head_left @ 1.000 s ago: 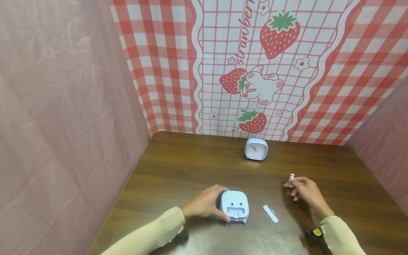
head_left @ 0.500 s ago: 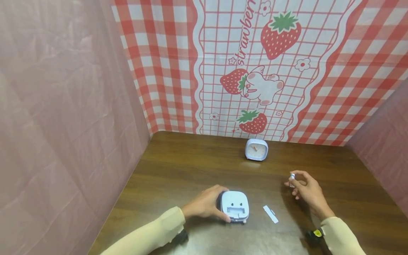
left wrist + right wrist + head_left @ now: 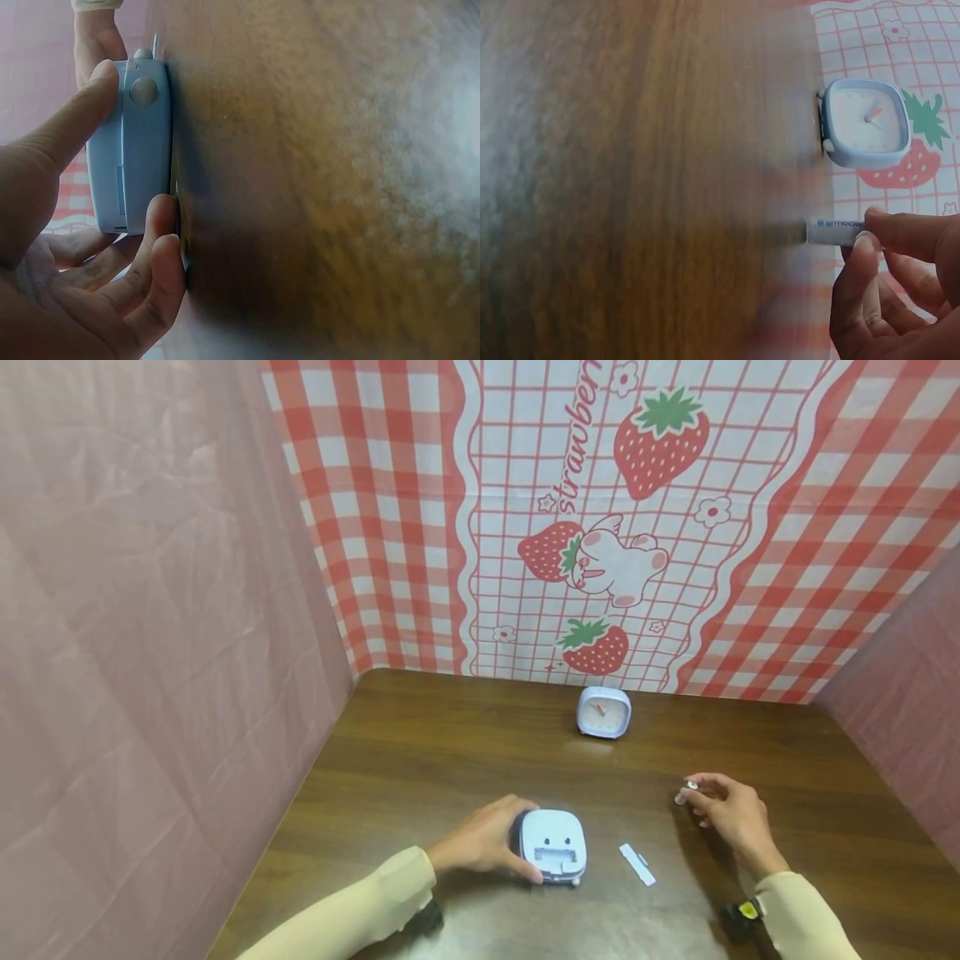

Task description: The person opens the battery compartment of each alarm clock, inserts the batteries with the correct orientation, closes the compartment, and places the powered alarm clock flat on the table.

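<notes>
A pale blue alarm clock [image 3: 553,835] lies face down on the table, its back up with a bare battery slot showing. My left hand [image 3: 487,837] grips it from the left side; in the left wrist view the thumb lies along one edge of the clock [image 3: 142,157] and the fingers are at the opposite edge. Over the table on the right, my right hand [image 3: 731,814] pinches a small white battery [image 3: 834,232] between thumb and fingertips. Between the hands lies a slim white battery cover [image 3: 637,864].
A second pale blue clock [image 3: 603,712] stands upright at the back of the wooden table [image 3: 450,743], facing forward. Behind it hangs a strawberry-print cloth [image 3: 420,527]. Pink curtains [image 3: 165,610] close off both sides.
The battery has been turned from upright to tilted in my right hand's fingers, which shifted slightly right. My left hand and the clock under it have stayed in place.
</notes>
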Tool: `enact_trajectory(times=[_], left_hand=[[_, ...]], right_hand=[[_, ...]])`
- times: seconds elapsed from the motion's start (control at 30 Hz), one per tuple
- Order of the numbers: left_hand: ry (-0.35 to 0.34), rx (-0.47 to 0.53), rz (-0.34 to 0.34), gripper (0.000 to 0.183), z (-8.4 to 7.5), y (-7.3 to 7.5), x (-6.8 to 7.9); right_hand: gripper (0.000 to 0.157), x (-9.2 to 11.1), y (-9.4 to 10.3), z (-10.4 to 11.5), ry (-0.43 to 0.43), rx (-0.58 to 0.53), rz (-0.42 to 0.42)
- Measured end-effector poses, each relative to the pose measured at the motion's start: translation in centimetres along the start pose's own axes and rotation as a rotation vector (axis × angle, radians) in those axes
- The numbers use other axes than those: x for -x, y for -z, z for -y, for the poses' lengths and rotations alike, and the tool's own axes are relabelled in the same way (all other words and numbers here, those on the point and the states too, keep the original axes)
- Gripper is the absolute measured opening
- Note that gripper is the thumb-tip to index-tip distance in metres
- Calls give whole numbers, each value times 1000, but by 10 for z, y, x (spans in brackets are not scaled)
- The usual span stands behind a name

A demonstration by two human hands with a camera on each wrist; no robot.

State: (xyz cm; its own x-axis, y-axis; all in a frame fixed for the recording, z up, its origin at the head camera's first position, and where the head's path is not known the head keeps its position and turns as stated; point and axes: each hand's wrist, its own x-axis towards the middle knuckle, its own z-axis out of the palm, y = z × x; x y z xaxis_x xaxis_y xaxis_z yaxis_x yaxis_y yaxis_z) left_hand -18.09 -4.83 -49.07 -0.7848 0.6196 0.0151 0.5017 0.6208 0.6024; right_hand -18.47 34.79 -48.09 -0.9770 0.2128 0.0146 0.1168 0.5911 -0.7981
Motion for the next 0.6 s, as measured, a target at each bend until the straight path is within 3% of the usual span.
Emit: enact_trajectory(times=[0.2, 0.4, 0.6], left_hand=[[16, 19, 8, 96, 1, -1, 0], [19, 23, 10, 96, 0, -1, -1], [21, 25, 10, 96, 0, -1, -1]], right_hand=[[44, 2, 2, -1, -29, 37, 0], [41, 3, 4, -3, -4, 123, -32], [44, 5, 8, -3, -13, 154, 3]])
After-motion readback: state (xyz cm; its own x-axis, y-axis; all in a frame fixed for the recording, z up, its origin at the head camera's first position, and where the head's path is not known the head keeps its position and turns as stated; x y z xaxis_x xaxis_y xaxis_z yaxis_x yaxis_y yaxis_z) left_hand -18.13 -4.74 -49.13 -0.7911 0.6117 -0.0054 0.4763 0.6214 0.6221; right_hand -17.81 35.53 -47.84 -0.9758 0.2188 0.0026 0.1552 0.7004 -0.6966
